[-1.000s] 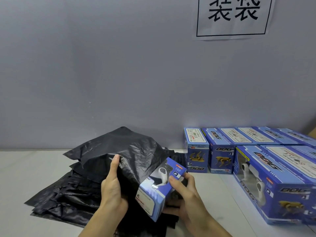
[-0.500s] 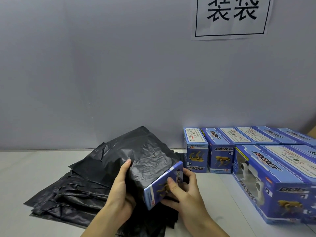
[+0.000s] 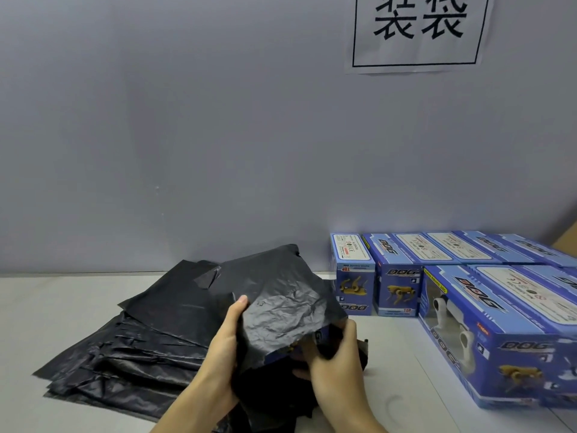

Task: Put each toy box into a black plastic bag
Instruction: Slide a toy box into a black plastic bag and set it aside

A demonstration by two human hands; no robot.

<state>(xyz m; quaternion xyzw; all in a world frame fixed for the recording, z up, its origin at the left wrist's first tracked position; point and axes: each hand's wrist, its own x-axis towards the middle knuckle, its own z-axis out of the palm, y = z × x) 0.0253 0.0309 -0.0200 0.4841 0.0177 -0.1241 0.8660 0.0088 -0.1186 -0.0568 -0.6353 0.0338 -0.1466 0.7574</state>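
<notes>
Blue toy box [image 3: 307,345] inside crinkled black bag [image 3: 281,310]

A plain grey wall [image 3: 187,135] fills most of the view and meets a pale tabletop [image 3: 46,314] along a straight line at the back. High on the wall, toward the right, hangs a white paper sign [image 3: 418,32] with large black characters inside a thin black border; its top runs out of view. At the far right edge, against the wall, a brown cardboard corner [image 3: 566,245] shows.
</notes>
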